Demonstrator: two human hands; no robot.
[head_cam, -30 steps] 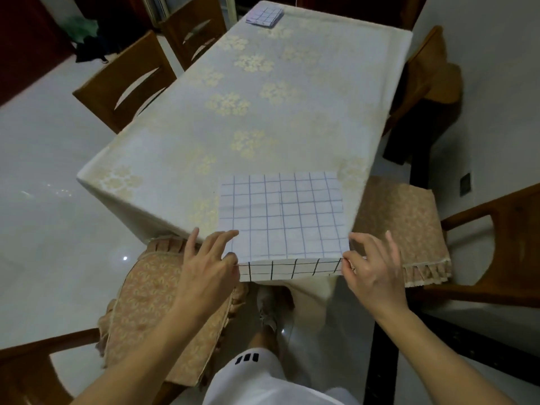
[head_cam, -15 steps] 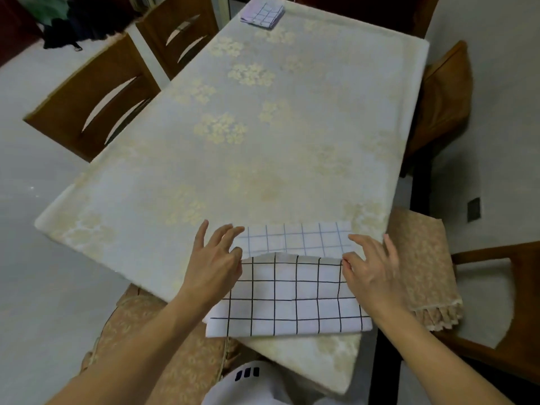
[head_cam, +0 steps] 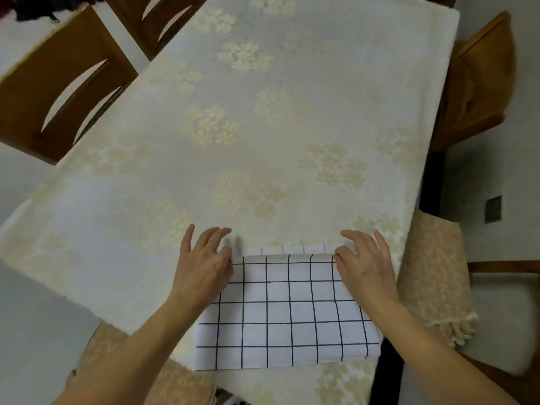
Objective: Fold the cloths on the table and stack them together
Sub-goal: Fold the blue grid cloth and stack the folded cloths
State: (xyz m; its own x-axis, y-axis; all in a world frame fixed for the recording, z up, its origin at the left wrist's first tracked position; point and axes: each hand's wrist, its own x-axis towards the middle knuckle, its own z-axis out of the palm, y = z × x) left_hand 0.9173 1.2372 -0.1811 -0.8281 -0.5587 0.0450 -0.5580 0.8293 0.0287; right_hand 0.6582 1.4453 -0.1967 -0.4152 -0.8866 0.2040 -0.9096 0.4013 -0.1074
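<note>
A person folds a grid-patterned cloth [head_cam: 287,314] at the near edge of a dining table [head_cam: 263,127] draped in a pale floral cover. The left hand [head_cam: 204,263] and right hand [head_cam: 363,263] each take one corner of the flap being carried away from the body, the left grip pinching its corner between thumb and forefinger while the other fingers fan out above the table. The right grip appears clamped on its corner the same way, though the thumb is mostly hidden behind the fabric. The flap covers nearly all of the layer beneath, with only a thin strip of paler grid showing beyond its leading edge, so the first fold looks almost complete but not yet set down and smoothed. The cloth lies flat on the table just in front of the person, its near edge close to the table's rim. Judging by its width, at least one more fold seems needed before it is compact. No stack or other cloth appears here, so the stacking step remains ahead. Wooden chairs [head_cam: 58,83] stand around the table, one with a fringed cushion [head_cam: 435,273] at right.
</note>
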